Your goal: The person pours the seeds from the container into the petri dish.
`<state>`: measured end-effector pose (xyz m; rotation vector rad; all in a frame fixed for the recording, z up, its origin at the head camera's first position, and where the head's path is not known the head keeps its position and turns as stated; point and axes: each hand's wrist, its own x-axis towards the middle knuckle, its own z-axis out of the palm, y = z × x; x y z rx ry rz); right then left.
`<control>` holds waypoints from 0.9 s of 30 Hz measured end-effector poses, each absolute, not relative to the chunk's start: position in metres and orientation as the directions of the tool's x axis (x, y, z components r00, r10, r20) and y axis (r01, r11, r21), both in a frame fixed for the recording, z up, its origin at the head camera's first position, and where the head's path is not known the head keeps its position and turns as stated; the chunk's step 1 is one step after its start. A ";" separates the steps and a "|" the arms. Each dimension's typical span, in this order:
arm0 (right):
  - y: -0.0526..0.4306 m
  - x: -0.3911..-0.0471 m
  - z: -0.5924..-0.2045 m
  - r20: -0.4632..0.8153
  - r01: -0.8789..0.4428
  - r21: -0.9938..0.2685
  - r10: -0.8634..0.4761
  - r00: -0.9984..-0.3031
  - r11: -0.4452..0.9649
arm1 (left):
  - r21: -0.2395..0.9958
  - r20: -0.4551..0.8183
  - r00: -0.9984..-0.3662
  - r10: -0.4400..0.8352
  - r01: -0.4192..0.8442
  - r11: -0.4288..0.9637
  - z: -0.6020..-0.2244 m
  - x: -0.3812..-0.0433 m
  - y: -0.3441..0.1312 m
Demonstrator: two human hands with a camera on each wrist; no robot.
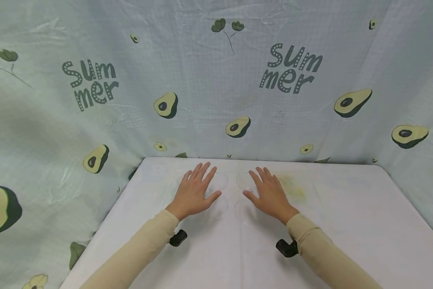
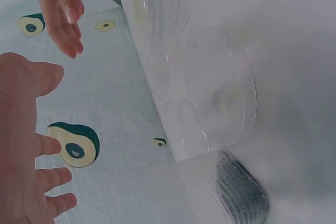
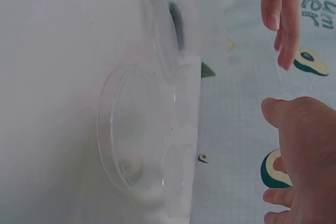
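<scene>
Both hands are held out over a white table, palms down, fingers spread, holding nothing. My left hand (image 1: pixel 194 196) hangs above the left side of a group of clear, shallow round dishes (image 1: pixel 218 182). My right hand (image 1: pixel 271 197) hovers over the right side, overlapping the rim of another clear dish (image 1: pixel 242 211). In the left wrist view, one clear round dish (image 2: pixel 223 90) lies below the hand. Beside it stands a see-through container (image 2: pixel 242 190) with a dark, ridged patch. The right wrist view shows a clear round dish (image 3: pixel 131 129) lying flat.
The white table (image 1: pixel 346 216) ends at a hanging cloth (image 1: pixel 202 80) printed with avocados and lettering. A faint yellow patch (image 1: pixel 299 192) shows right of the right hand. Black wrist devices sit under the left cuff (image 1: pixel 178 238) and right cuff (image 1: pixel 286 248).
</scene>
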<state>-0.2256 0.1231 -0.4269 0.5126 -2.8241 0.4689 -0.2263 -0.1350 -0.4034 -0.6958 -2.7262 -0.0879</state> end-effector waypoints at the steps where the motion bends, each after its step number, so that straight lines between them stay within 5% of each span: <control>1: 0.122 -0.226 -0.427 0.283 -0.378 -0.268 -0.302 -0.910 0.886 | -0.019 0.325 -0.829 0.455 0.476 0.879 -0.404 -0.226 -0.136; 27: 0.107 -0.229 -0.427 0.269 -0.382 -0.293 -0.308 -0.913 0.877 | 0.037 0.320 -0.848 0.423 0.458 0.888 -0.408 -0.220 -0.147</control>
